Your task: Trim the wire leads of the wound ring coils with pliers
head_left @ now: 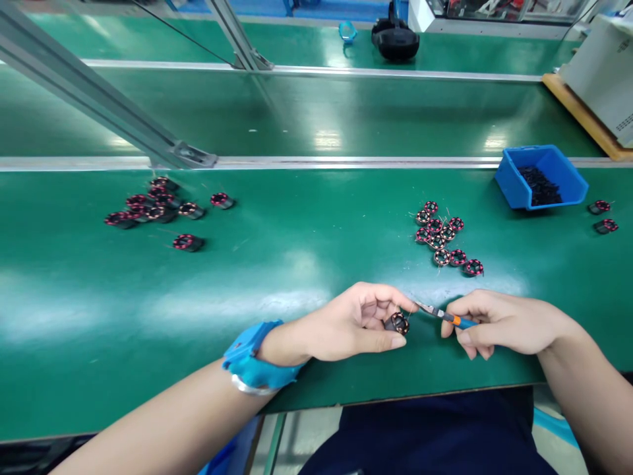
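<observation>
Between the thumb and fingers of my left hand (356,323) sits a small motor stator (397,323), a black ring wound with copper wire, its open face turned toward the right. Thin wire ends stick up from it. My right hand (499,323) is closed around tweezers or small pliers (462,322) with a blue and orange handle; which of the two I cannot tell. The tool's metal tip reaches left to my left index fingertip, just above the stator. Beyond my hands lies a cluster of similar stators (436,241) with red and copper windings.
A second group of stators (158,201) lies at the left, with a few apart from it. At the right stands a blue bin (509,181) holding small black parts, with two stators (599,207) beside it. A metal frame post (99,99) slants over the green bench (277,237).
</observation>
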The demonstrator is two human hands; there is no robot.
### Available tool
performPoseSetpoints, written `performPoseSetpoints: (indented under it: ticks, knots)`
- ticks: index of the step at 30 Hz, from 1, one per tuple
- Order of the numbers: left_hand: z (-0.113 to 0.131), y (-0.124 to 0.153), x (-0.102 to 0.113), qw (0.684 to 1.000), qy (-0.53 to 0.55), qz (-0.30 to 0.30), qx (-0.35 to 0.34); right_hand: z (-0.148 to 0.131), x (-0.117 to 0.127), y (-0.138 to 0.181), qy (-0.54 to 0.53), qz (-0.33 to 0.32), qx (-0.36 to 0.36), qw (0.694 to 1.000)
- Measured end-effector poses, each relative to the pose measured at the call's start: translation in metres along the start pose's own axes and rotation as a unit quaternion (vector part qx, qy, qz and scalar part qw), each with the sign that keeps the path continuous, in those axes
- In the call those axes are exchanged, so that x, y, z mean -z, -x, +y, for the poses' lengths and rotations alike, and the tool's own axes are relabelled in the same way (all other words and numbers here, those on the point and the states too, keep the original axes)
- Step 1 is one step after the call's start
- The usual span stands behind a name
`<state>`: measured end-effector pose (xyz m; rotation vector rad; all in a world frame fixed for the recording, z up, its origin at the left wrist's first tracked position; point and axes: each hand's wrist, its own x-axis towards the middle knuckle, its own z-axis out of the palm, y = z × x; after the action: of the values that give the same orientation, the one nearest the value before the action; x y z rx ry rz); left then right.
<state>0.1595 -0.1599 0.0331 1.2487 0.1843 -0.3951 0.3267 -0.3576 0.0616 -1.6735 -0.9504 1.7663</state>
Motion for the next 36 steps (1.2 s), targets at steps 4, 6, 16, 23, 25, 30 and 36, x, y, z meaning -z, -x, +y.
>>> performPoseSetpoints:
  ticks: [4, 6, 16, 23, 25, 30, 36]
  knots:
    - [0.0015, -0.0004, 0.0005, 1.000, -0.008, -0.005, -0.005, 0.0015, 0.0005, -0.0008, 0.008, -0.002, 0.005, 1.000]
    - [0.0020, -0.0005, 0.0006, 1.000, -0.011, -0.007, -0.006, 0.0016, 0.0003, -0.0010, 0.012, -0.003, 0.007, 1.000]
    - [0.0029, 0.0000, 0.0008, 1.000, -0.020, -0.010, 0.001, 0.0002, -0.0001, -0.0005, 0.021, -0.010, 0.001, 1.000]
    - [0.0034, -0.0004, 0.0008, 1.000, -0.019, -0.010, 0.003, 0.0010, 0.0006, -0.0013, 0.036, -0.008, 0.003, 0.999]
    - [0.0035, -0.0001, 0.0005, 1.000, -0.015, -0.010, 0.007, 0.0015, 0.0007, -0.0013, 0.042, -0.003, 0.010, 0.999]
    - [0.0020, -0.0010, -0.0003, 1.000, 0.013, -0.015, 0.013, 0.0039, -0.0002, 0.0006, 0.053, 0.020, 0.021, 0.998]
    - [0.0015, -0.0024, -0.0010, 1.000, 0.018, -0.018, 0.017, 0.0009, 0.0011, 0.0038, 0.127, 0.047, 0.060, 0.989]
